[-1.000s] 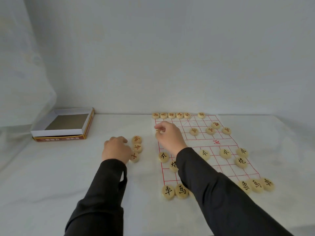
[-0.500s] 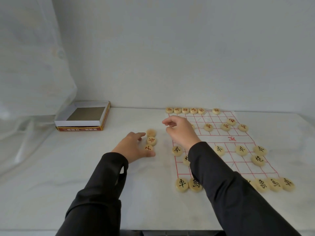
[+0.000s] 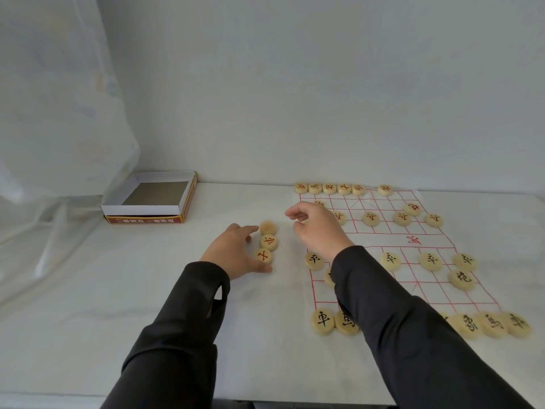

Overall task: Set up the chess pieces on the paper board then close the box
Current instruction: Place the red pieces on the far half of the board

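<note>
The paper board (image 3: 429, 242) with red grid lines lies on the table at the right, and round wooden pieces stand on it in rows. Three loose pieces (image 3: 269, 242) lie in a short column left of the board. My left hand (image 3: 233, 252) rests beside them with fingers spread; its index finger touches the top piece and its thumb lies under the bottom one. Over the board's left edge hovers my right hand (image 3: 318, 230), fingers loosely curled and holding nothing. A piece (image 3: 320, 203) peeks out just behind it. The open box (image 3: 147, 208) sits at the back left.
A white wall rises right behind the table, and a translucent curtain (image 3: 59, 128) hangs at the left beside the box. White cloth covers the table (image 3: 88, 290), whose front edge runs along the bottom of the view.
My right hand no longer pinches a piece and has drawn back from the board's left column. My left hand has uncurled and spread its fingers around the three loose pieces.
</note>
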A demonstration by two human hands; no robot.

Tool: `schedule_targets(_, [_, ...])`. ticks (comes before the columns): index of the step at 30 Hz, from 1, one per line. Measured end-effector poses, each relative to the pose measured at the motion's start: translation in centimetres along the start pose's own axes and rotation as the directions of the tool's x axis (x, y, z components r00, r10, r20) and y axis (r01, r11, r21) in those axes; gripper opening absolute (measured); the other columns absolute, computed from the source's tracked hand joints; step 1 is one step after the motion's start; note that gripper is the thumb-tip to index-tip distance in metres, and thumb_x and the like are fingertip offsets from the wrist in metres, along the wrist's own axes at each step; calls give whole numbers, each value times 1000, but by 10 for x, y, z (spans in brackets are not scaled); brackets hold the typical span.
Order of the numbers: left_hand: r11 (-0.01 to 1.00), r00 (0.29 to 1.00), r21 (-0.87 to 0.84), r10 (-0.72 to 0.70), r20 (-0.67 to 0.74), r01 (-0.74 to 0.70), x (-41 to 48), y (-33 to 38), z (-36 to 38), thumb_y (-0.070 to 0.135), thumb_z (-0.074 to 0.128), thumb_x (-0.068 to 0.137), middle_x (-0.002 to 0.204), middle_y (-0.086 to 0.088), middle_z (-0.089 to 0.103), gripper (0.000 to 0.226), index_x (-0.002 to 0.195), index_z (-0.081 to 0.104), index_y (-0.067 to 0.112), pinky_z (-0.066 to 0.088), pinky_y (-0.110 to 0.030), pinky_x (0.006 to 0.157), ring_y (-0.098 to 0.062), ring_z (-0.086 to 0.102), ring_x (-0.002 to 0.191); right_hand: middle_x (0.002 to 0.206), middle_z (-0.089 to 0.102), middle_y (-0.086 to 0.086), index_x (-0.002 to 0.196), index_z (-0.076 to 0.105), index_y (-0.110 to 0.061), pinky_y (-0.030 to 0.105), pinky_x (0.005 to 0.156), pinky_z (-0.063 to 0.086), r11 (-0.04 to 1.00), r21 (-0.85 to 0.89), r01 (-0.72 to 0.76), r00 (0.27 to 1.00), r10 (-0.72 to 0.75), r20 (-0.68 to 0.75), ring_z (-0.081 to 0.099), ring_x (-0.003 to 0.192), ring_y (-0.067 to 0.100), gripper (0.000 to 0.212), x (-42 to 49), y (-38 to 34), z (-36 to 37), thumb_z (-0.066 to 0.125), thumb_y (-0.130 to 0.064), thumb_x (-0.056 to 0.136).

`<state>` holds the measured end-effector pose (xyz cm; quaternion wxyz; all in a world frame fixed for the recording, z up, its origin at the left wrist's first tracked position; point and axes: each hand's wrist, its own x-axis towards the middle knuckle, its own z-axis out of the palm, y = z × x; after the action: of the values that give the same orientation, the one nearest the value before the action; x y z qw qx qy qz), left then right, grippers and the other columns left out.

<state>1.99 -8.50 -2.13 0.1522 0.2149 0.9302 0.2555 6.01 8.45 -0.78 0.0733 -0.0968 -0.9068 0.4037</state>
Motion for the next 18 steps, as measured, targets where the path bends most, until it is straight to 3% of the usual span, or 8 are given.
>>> schedule_targets(10, [999,997,-13,-32,70,33,-3,-12,-13,21,78,72,107,5,48,80,140,36,24,42,-20,83,-10,49,84,111,63,1,112,62,-15,14,82,38,996,-83,19,995,-11,101,55,102,9,36,0,1,-6,40,5,90])
schedule_targets(18, [997,998,-44,-67,-16,66,1,-20,-9,3,66,81,103,4,50,60,134,46,22,40,-19,80,-12,49,84,132,41,1,116,64,-25,19,98,25,953,-227,200,951,-133,279,36,127,16,37,-6,-8,4,56,-3,87])
